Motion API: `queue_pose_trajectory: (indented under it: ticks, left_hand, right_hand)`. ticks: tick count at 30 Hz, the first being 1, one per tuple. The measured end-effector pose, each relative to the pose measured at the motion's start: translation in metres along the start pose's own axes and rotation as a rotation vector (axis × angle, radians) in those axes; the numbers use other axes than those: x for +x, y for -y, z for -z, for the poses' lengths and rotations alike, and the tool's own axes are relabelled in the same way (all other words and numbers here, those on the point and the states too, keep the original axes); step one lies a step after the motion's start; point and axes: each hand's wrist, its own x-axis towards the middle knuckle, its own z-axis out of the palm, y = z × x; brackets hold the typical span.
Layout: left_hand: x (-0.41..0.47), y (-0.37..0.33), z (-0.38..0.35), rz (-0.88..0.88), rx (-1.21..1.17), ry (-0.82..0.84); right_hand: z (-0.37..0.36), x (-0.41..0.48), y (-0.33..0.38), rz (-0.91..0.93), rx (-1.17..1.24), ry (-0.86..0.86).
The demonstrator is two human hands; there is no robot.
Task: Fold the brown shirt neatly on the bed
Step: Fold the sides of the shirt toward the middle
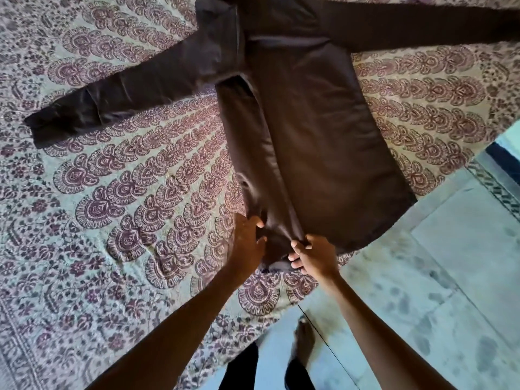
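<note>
The brown shirt (318, 130) lies spread flat on the patterned bed cover (118, 192), collar end far from me, hem near the bed's corner. Its left side panel is folded inward over the body. One sleeve stretches out to the left, the other runs off to the upper right. My left hand (247, 243) rests on the hem's left part, fingers pinching the cloth. My right hand (312, 256) grips the hem edge of the folded panel just beside it. The two hands are a few centimetres apart.
The bed's edge runs diagonally from lower middle to the right. Beyond it lies pale marbled floor (439, 291). My bare foot (304, 339) and dark trouser legs stand on the floor close to the bed's corner.
</note>
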Motion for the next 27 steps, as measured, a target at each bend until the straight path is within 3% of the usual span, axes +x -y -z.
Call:
queue_pose_trajectory:
  ticks: [5, 8, 13, 16, 19, 22, 27]
  left_hand:
    - [-0.023, -0.014, -0.014, 0.207, -0.177, -0.184]
    - [-0.027, -0.013, -0.018, 0.274, -0.167, -0.196]
    - [-0.026, -0.008, -0.016, 0.342, -0.081, -0.072]
    - [-0.024, -0.005, -0.004, 0.415, 0.003, 0.125]
    - [-0.021, -0.008, 0.011, 0.383, 0.223, 0.264]
    - [0.003, -0.014, 0.033, 0.299, 0.212, 0.123]
    - [0.091, -0.009, 0.087, 0.142, 0.009, -0.131]
  right_hand:
    - [0.0, -0.007, -0.007, -0.026, 0.03, -0.013]
    - [0.004, -0.005, -0.003, -0.041, 0.002, 0.003]
    - [0.013, -0.005, 0.006, -0.051, -0.291, 0.024]
    - [0.024, -0.012, 0.022, 0.05, -0.619, -0.089]
    - [0.034, -0.017, 0.046, 0.188, -0.758, -0.188]
    - [0.035, -0.005, 0.082, 0.314, -0.68, -0.206]
    - [0.026, 0.039, 0.171, 0.347, -0.498, -0.146]
